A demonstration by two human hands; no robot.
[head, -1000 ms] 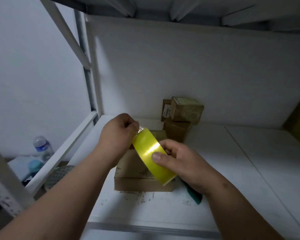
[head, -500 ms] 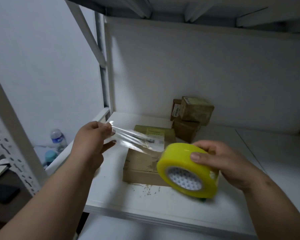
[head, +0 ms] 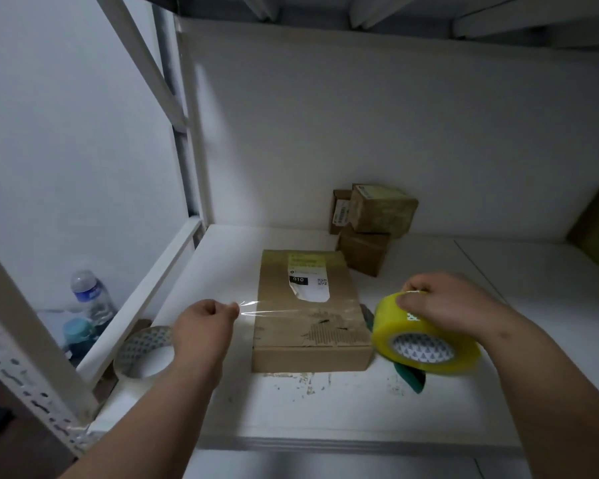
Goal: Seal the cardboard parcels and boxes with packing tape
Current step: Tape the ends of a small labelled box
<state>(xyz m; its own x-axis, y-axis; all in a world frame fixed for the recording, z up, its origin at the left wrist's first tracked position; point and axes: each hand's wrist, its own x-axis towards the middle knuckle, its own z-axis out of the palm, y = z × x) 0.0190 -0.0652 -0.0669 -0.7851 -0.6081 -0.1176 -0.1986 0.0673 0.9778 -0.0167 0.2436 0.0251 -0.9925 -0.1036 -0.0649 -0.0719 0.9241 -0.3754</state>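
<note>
Item: cardboard parcel (head: 308, 312), shelf (head: 498, 340) front-left. My left hand (head: 204, 326) pinches clear tape strip (head: 291, 311) stretched across its top; right hand (head: 443, 305) grips yellow tape roll (head: 426, 337). Step: laying tape. Next, I judge: lower, press, cut.

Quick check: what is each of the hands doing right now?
Left hand: pinches the free end of the clear tape strip stretched over the cardboard parcel.
Right hand: grips the yellow tape roll.

The label (head: 306, 278) on the flat cardboard parcel (head: 308, 326) at frame centre shows "910" in white on a black patch; other print is too small to read.
</note>
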